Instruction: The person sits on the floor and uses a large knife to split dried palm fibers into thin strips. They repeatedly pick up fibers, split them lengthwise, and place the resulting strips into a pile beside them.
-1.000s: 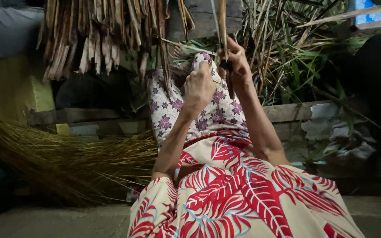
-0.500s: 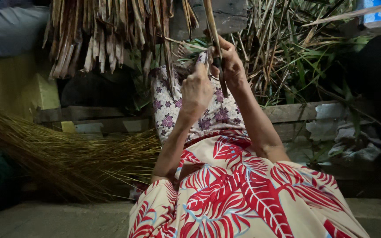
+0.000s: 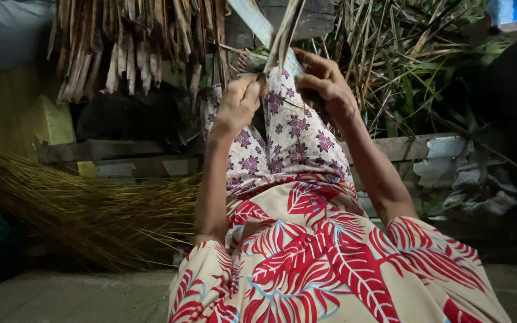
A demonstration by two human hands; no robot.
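Note:
A long dry palm leaf strip (image 3: 282,33) rises from between my hands to the top edge of the view. My left hand (image 3: 237,104) is closed around the strip's lower end above my knees. My right hand (image 3: 324,84) pinches the strip just to the right, fingers curled around it. Both hands sit over my raised knees, which are covered by white cloth with purple flowers (image 3: 291,140). A cream garment with red leaf print (image 3: 318,257) covers my lap below.
A bundle of thin yellow-brown leaf ribs (image 3: 79,209) lies on the ground at left. Dry brown leaves (image 3: 133,42) hang at the top left. Green and dry fronds (image 3: 414,66) pile up at right behind a wooden plank (image 3: 121,149). Concrete floor (image 3: 61,296) below.
The view shifted slightly. My hands stayed raised on the strip, the left hand sliding a little lower and the right hand regripping beside it.

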